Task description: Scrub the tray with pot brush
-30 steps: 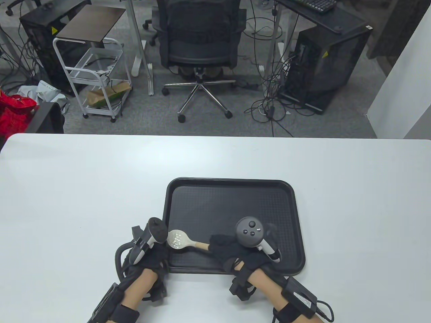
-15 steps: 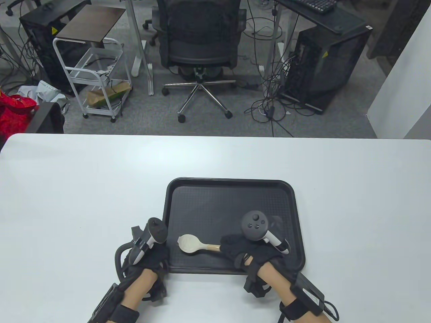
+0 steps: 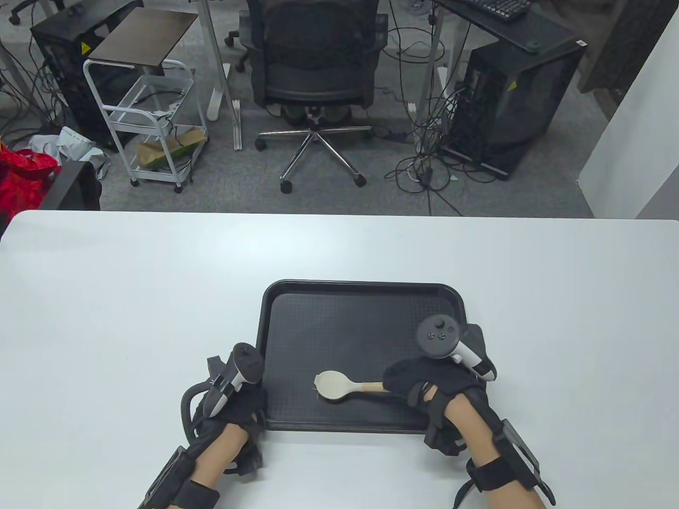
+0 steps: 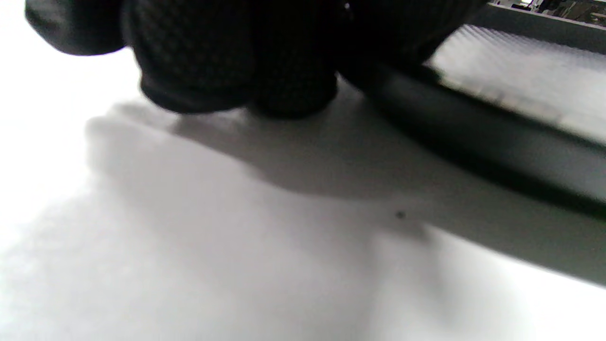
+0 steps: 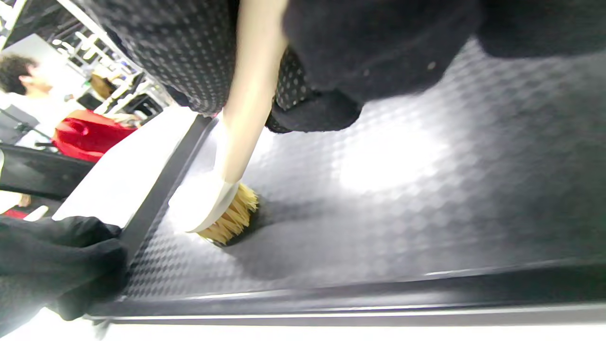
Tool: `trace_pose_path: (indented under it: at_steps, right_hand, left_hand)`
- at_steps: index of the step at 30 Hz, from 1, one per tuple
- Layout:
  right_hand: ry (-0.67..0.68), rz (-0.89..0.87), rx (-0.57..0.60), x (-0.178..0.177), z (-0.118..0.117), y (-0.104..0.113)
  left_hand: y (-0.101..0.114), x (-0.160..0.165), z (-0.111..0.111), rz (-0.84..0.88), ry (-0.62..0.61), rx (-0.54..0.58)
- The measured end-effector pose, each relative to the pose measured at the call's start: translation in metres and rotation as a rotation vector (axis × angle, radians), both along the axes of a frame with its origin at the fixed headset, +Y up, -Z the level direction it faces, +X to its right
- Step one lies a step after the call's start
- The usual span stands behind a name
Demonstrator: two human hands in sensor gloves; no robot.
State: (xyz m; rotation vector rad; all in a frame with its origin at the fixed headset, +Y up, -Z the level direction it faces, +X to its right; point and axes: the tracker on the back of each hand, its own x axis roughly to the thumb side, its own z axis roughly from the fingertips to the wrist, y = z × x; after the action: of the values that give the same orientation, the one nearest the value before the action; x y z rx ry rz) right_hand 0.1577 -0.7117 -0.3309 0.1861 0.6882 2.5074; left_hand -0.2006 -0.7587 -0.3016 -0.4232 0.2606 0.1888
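A black textured tray [image 3: 366,318] lies on the white table [image 3: 106,297]. My right hand [image 3: 419,384] grips the wooden handle of a pot brush [image 3: 334,385] whose pale round head lies on the tray's near middle. In the right wrist view the brush's [image 5: 215,208] tan bristles press on the tray floor [image 5: 402,189]. My left hand [image 3: 238,403] rests at the tray's near left corner, its fingers [image 4: 236,61] curled against the tray rim [image 4: 473,128] and the table.
The table's far edge runs across the table view, with an office chair [image 3: 315,58], a white cart [image 3: 148,116] and computer towers on the floor beyond it.
My right hand has dragged the brush to the right across the tray's near part, from the left side to the middle. The left hand has stayed put.
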Motion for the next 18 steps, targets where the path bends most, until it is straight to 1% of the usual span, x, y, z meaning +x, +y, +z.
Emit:
trace_pose_path:
  at_steps: [6, 12, 18]
  right_hand:
    - [-0.02, 0.015, -0.071, 0.033, -0.006, 0.001]
    - [-0.062, 0.044, -0.1, 0.064, -0.008, 0.006]
    - [-0.118, 0.036, -0.136, 0.096, -0.007, 0.005]
  left_hand:
    - [0.0, 0.0, 0.0, 0.001, 0.0, -0.001]
    - [0.0, 0.0, 0.0, 0.002, 0.001, 0.0]
    - [0.0, 0.0, 0.0, 0.001, 0.0, -0.002]
